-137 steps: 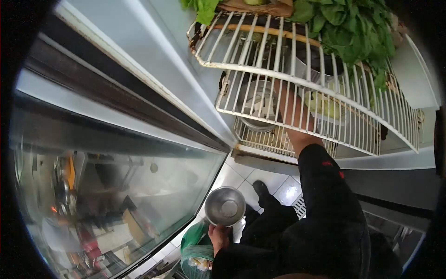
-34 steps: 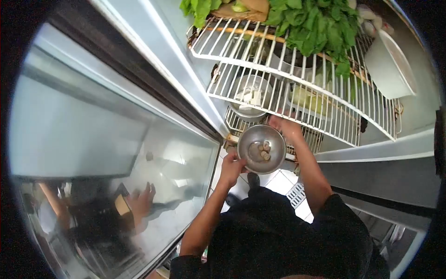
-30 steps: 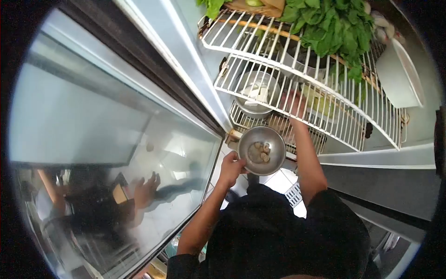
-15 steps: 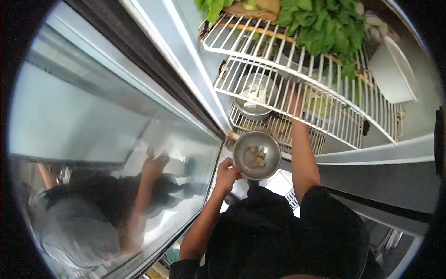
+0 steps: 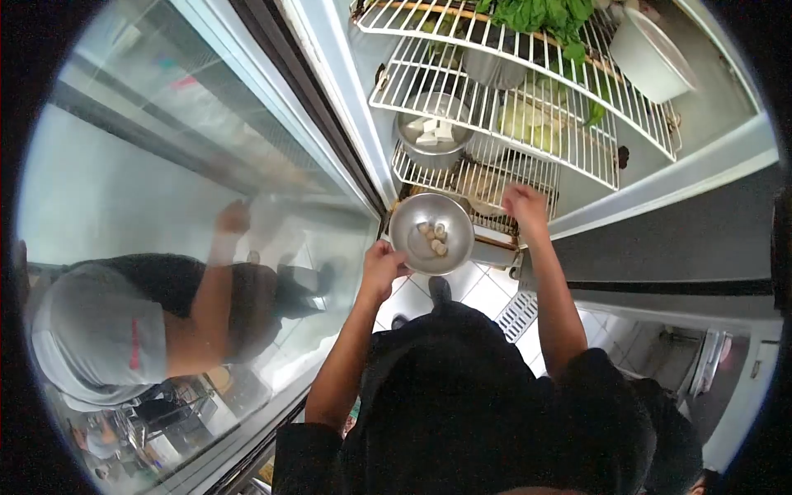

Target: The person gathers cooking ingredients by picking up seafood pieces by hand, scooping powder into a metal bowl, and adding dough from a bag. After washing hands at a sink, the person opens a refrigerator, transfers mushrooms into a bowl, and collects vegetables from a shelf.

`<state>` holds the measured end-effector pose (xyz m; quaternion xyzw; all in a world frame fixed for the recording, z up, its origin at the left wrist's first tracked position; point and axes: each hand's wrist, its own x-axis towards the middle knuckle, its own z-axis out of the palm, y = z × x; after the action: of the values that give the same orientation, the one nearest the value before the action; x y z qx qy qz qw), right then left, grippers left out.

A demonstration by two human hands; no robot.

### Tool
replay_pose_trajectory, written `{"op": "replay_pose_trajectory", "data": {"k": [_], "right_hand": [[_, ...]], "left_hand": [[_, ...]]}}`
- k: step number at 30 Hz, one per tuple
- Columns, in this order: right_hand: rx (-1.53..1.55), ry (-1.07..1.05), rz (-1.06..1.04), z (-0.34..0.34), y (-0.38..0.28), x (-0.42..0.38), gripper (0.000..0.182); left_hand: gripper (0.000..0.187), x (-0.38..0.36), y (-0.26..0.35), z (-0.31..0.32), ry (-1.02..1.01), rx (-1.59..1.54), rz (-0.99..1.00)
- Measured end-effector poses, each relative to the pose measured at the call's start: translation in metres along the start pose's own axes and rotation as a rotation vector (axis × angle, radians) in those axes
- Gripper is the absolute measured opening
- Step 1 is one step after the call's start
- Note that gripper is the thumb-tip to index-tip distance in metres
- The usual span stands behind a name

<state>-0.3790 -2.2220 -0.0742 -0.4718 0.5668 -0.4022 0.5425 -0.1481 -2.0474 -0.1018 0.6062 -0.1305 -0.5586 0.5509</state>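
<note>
My left hand (image 5: 384,271) grips the near left rim of a round metal bowl (image 5: 458,219). Several small, pale, roundish food pieces (image 5: 437,233) lie at the bottom of the bowl. To the right of the bowl, apart from it, my right hand (image 5: 525,206) is in front of the low wire rack of an open glass-door fridge. Its fingers are curled together and slightly blurred; whatever may be between them is hidden.
The glass door (image 5: 247,198) stands open on the left, with reflections on it. White wire shelves (image 5: 528,66) hold leafy greens (image 5: 549,18), a white tub (image 5: 652,56), a pot of white blocks (image 5: 433,132) and pale green vegetables (image 5: 532,120). Tiled floor (image 5: 483,293) shows below.
My right hand has come out from between the shelves, down and towards the bowl's right side. My left hand still holds the bowl. The camera view has shifted, showing the shelves higher up.
</note>
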Motion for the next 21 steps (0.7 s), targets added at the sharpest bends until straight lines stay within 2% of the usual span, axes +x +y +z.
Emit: {"op": "replay_pose_trajectory", "data": {"k": [1, 2, 3, 5, 7, 9, 11, 13, 16, 20, 21], "right_hand": [[0.048, 0.004, -0.014, 0.015, -0.001, 0.009, 0.015], [0.025, -0.134, -0.073, 0.020, 0.013, 0.034, 0.021], [0.064, -0.045, -0.007, 0.039, -0.002, 0.035, 0.024], [-0.085, -0.041, 0.001, 0.062, -0.004, 0.058, 0.028], [-0.421, -0.026, -0.131, 0.077, -0.008, 0.068, 0.031], [-0.638, 0.064, -0.495, 0.084, 0.001, 0.065, 0.028], [-0.468, -0.181, -0.281, 0.082, -0.039, 0.023, 0.024], [-0.448, -0.176, -0.285, 0.079, -0.061, -0.011, 0.021], [-0.453, -0.124, -0.446, 0.056, -0.097, -0.054, 0.020], [-0.463, -0.019, -0.567, 0.029, -0.102, -0.056, 0.019], [-0.476, 0.022, -0.542, 0.024, -0.108, -0.060, 0.019]], "left_hand": [[0.018, -0.005, 0.001, -0.001, 0.008, -0.013, 0.008], [0.019, -0.009, 0.001, -0.003, 0.012, -0.026, 0.017], [0.019, -0.014, 0.002, -0.006, 0.019, -0.034, 0.013], [0.019, -0.025, 0.000, -0.014, 0.019, -0.051, 0.006], [0.018, -0.032, -0.009, -0.028, 0.002, -0.044, 0.050], [0.015, -0.037, -0.011, -0.038, 0.004, -0.038, 0.061], [0.014, -0.043, -0.014, -0.052, -0.001, -0.114, 0.068], [0.015, -0.062, 0.004, -0.051, 0.023, -0.076, 0.080], [0.016, -0.067, 0.009, -0.054, 0.032, -0.074, 0.085], [0.018, -0.073, 0.009, -0.063, 0.020, -0.076, 0.115], [0.018, -0.071, 0.007, -0.064, 0.026, -0.077, 0.097]]}}
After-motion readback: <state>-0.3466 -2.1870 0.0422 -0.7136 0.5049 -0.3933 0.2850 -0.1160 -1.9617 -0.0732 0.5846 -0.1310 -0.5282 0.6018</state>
